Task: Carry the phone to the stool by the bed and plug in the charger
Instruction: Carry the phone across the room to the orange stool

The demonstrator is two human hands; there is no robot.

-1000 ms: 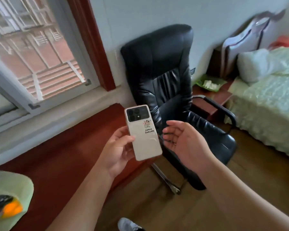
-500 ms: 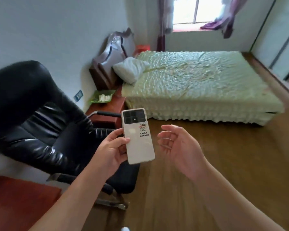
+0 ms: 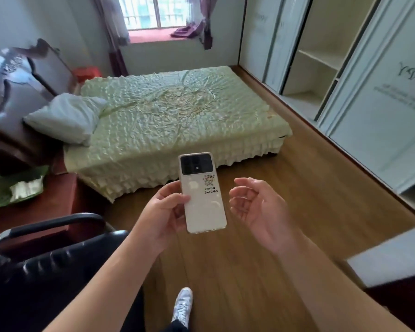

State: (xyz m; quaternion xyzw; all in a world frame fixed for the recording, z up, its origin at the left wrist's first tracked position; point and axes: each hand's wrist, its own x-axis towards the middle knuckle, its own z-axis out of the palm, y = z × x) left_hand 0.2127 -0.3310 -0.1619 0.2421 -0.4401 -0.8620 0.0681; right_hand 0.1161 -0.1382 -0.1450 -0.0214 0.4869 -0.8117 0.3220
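Half done at most — our left hand (image 3: 163, 219) grips the phone (image 3: 201, 195), right hand (image 3: 259, 209) open and empty — stool (image 3: 46, 207) unreached, no charger visible.

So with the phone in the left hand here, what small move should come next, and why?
Probably a step forward and left toward the reddish-brown stool beside the bed. The left hand grips the phone, the right hand is open and empty, and no charger is visible yet.
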